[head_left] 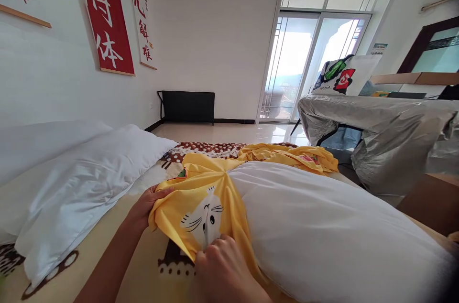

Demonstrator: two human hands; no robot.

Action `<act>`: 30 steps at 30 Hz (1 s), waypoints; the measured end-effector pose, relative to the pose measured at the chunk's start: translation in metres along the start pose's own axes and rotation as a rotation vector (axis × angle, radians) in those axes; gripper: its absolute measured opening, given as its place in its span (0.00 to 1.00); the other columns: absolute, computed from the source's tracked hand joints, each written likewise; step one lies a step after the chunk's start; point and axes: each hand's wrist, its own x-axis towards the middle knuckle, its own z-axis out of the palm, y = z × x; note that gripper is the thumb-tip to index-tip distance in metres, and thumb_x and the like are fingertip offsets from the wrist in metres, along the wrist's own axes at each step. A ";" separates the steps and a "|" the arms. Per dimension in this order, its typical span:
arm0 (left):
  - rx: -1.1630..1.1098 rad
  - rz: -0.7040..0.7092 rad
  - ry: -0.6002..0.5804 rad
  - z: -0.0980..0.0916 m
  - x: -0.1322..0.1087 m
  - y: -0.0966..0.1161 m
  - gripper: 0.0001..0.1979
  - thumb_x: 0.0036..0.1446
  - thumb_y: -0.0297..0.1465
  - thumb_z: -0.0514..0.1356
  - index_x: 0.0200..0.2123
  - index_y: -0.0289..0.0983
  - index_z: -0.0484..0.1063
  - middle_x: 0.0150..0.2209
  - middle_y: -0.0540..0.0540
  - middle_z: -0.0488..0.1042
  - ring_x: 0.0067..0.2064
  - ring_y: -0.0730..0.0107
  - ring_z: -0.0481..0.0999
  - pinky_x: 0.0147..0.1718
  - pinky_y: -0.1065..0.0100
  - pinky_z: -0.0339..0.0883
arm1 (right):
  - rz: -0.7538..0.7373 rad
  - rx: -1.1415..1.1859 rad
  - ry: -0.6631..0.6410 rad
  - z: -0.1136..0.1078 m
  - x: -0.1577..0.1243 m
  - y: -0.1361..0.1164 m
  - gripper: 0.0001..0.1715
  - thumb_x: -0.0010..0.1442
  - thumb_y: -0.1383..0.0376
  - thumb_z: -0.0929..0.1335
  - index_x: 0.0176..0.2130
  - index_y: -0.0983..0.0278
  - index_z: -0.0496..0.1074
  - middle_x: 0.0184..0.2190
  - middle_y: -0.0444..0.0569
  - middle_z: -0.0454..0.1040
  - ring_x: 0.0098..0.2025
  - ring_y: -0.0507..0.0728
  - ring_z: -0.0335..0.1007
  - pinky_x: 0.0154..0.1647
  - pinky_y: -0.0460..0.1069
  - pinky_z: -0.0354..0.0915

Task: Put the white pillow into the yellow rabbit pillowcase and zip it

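- Through the head camera, with 12 o'clock pointing away from the wearer, I see a yellow cloth [201,183] on the patterned blanket [143,269], slightly below the middle of my view.
- The left hand [147,205] is at the cloth's 9 o'clock edge. Its thumb lies along the top and seems to pinch the fabric; I cannot see the fingers underneath.
- The right hand [222,265] is at the cloth's 6 o'clock edge, knuckles up, fingers curled together over a bunched fold. Its fingertips are hidden from me.
- I judge the hands grip two separate places so the fabric is drawn tight between them; creases fan out from a gathered spot at the cloth's 1 o'clock.
- The cloth's long axis slants from 11 to 5 o'clock. Its printed cat [211,219] is upside down to me: chin toward 12, eyes toward 6.
- A plump white pillow [322,217] lies against the cloth at 3 o'clock, its length running from 10 to 4. I cannot tell whether any of it is inside.
- A second cloth [287,152], also yellow, is heaped at 1 o'clock, probably laid aside to leave room.
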 end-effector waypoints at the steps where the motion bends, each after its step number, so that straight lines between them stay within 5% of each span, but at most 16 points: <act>1: 0.006 0.002 0.004 0.001 -0.002 0.001 0.24 0.42 0.30 0.71 0.43 0.32 0.72 0.32 0.40 0.80 0.32 0.56 0.80 0.29 0.64 0.75 | 0.004 -0.005 -0.023 -0.003 -0.002 0.001 0.07 0.50 0.70 0.68 0.31 0.66 0.76 0.27 0.55 0.77 0.32 0.60 0.74 0.30 0.49 0.56; 4: 0.051 0.040 0.030 0.001 -0.006 0.006 0.23 0.42 0.32 0.71 0.42 0.33 0.71 0.32 0.41 0.80 0.31 0.57 0.80 0.28 0.65 0.75 | 0.014 -0.002 0.041 -0.008 -0.011 0.011 0.05 0.51 0.68 0.69 0.28 0.65 0.77 0.26 0.55 0.78 0.29 0.59 0.74 0.26 0.49 0.52; 7: 0.114 0.099 0.090 -0.007 -0.003 0.008 0.22 0.41 0.33 0.72 0.39 0.35 0.70 0.32 0.42 0.79 0.30 0.59 0.79 0.29 0.65 0.74 | 0.080 0.114 0.229 -0.013 -0.023 0.033 0.13 0.58 0.66 0.65 0.24 0.61 0.74 0.25 0.50 0.78 0.28 0.56 0.73 0.25 0.48 0.51; 10: 0.230 0.093 0.075 -0.027 0.005 0.006 0.21 0.38 0.33 0.73 0.32 0.36 0.67 0.28 0.47 0.77 0.27 0.63 0.78 0.26 0.67 0.72 | 0.362 0.208 0.392 -0.020 -0.034 0.060 0.16 0.60 0.59 0.65 0.22 0.61 0.70 0.23 0.48 0.76 0.25 0.56 0.71 0.24 0.48 0.49; 13: 0.430 0.001 -0.016 -0.051 0.011 -0.001 0.19 0.38 0.33 0.72 0.31 0.37 0.67 0.28 0.49 0.76 0.28 0.64 0.77 0.25 0.71 0.68 | 0.529 0.215 0.421 -0.023 -0.033 0.079 0.18 0.58 0.54 0.66 0.22 0.61 0.69 0.23 0.51 0.75 0.26 0.59 0.70 0.24 0.49 0.50; 19: 0.795 -0.226 0.085 -0.070 0.009 -0.016 0.15 0.38 0.35 0.71 0.27 0.35 0.71 0.27 0.47 0.77 0.29 0.64 0.75 0.22 0.73 0.65 | 0.267 0.385 0.218 -0.002 0.002 0.085 0.21 0.52 0.52 0.69 0.19 0.64 0.67 0.20 0.46 0.71 0.22 0.51 0.63 0.23 0.46 0.49; 24: 0.405 -0.162 -0.133 -0.049 0.007 -0.019 0.15 0.41 0.33 0.70 0.33 0.34 0.74 0.28 0.46 0.78 0.30 0.62 0.78 0.27 0.70 0.68 | 0.042 0.781 0.070 0.018 0.024 0.098 0.17 0.49 0.54 0.72 0.25 0.66 0.69 0.21 0.39 0.66 0.23 0.47 0.56 0.22 0.43 0.49; 30: 0.006 -0.050 0.060 -0.042 0.014 -0.007 0.17 0.45 0.31 0.67 0.40 0.35 0.74 0.27 0.43 0.79 0.35 0.56 0.80 0.30 0.66 0.72 | 0.020 1.521 0.055 0.028 0.017 0.092 0.27 0.48 0.50 0.73 0.41 0.67 0.74 0.33 0.47 0.75 0.35 0.54 0.71 0.38 0.47 0.65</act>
